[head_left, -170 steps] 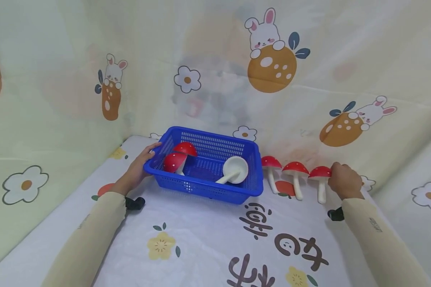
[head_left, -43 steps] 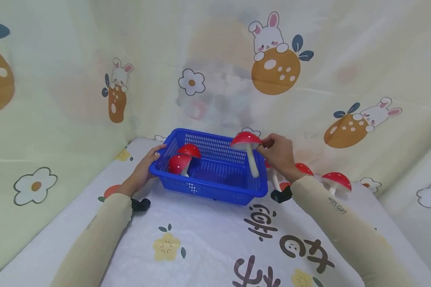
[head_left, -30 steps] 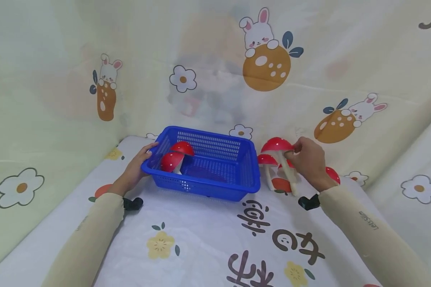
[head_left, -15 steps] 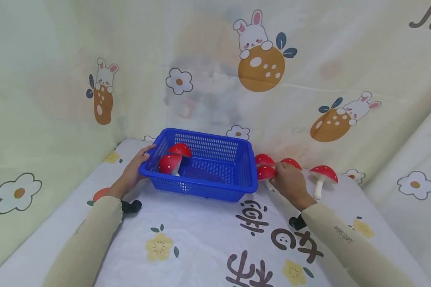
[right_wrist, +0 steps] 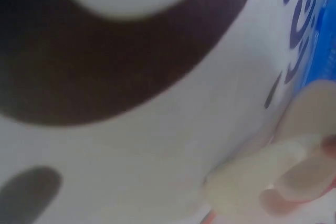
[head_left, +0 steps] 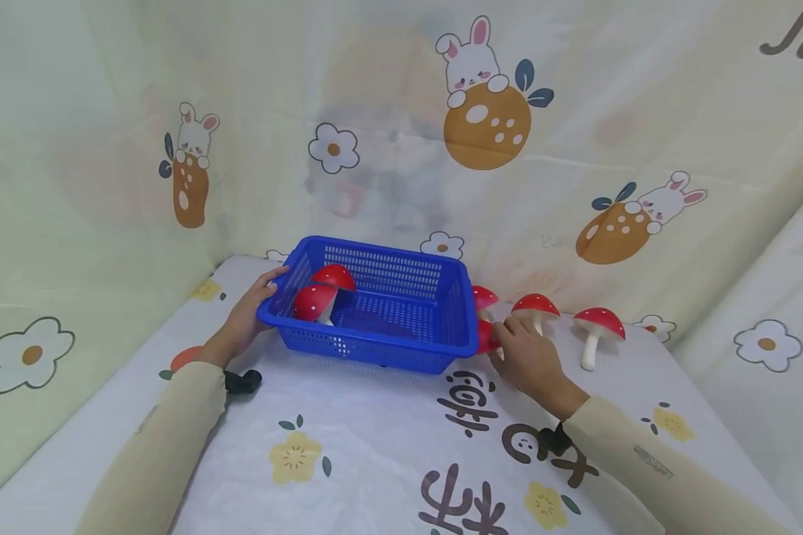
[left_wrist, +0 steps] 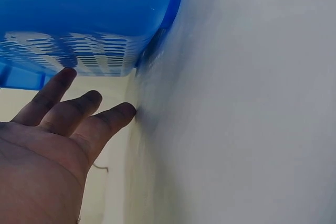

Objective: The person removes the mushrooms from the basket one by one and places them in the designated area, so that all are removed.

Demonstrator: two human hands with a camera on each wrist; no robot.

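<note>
In the head view my left hand (head_left: 246, 316) is at the left end of a blue plastic basket (head_left: 375, 355). The left wrist view shows three extended fingers (left_wrist: 107, 121), with a fingertip against the slotted wall. Two red-capped toy mushrooms with white stems lie inside: a front mushroom (head_left: 314, 302) and a rear mushroom (head_left: 334, 276). Beside the basket's right end, my right hand (head_left: 529, 360) holds another toy mushroom (head_left: 485, 338) by its cap, low over the cloth. Its stem is mostly hidden in the head view; pale stem shapes (right_wrist: 252, 177) show in the right wrist view.
Behind my right hand, partly hidden by the basket, lies a mushroom (head_left: 485, 297). A middle mushroom (head_left: 535, 303) and a far-right mushroom (head_left: 598, 324) lie along the back. A printed white cloth (head_left: 368, 438) covers the table; a patterned curtain (head_left: 388, 89) rises behind.
My right hand has lifted a mushroom out of the basket's right side, swung right, then lowered it to the cloth in front of the leftmost one. My left hand stays at the basket.
</note>
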